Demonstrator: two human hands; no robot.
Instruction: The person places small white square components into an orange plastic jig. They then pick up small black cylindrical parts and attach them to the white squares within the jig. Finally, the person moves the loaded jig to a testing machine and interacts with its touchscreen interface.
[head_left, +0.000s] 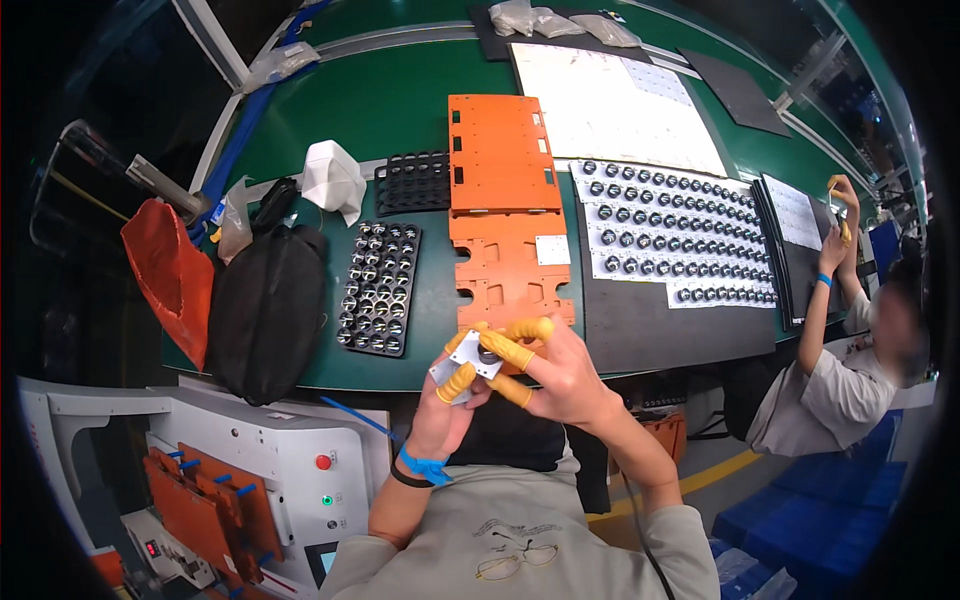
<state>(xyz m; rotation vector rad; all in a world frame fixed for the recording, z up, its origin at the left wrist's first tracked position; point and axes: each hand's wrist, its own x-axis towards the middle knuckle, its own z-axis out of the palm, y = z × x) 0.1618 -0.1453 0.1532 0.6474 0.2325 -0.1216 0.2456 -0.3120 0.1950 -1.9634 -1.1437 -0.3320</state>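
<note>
Close to my body, just past the table's front edge, I hold a small white square plate (pixel 466 349) with holes at its corners. A round black part (pixel 488 355) sits on it. My left hand (pixel 440 405) is closed on the plate, thumb and fingers at its edges. The fingers of my right hand (pixel 565 380) close around the black part from the other side. Yellow finger covers are on the fingertips of both hands. Directly beyond my hands lies an orange fixture (pixel 500 250) with cutouts, its upper panel flat and a small white plate on it.
To the left stands a black tray (pixel 402 338) of round shiny parts, with another black tray (pixel 413 182) behind. Black bags (pixel 268 310) lie farther left. On the right, white sheets (pixel 600 262) carry rows of black parts. A co-worker (pixel 830 380) sits at far right.
</note>
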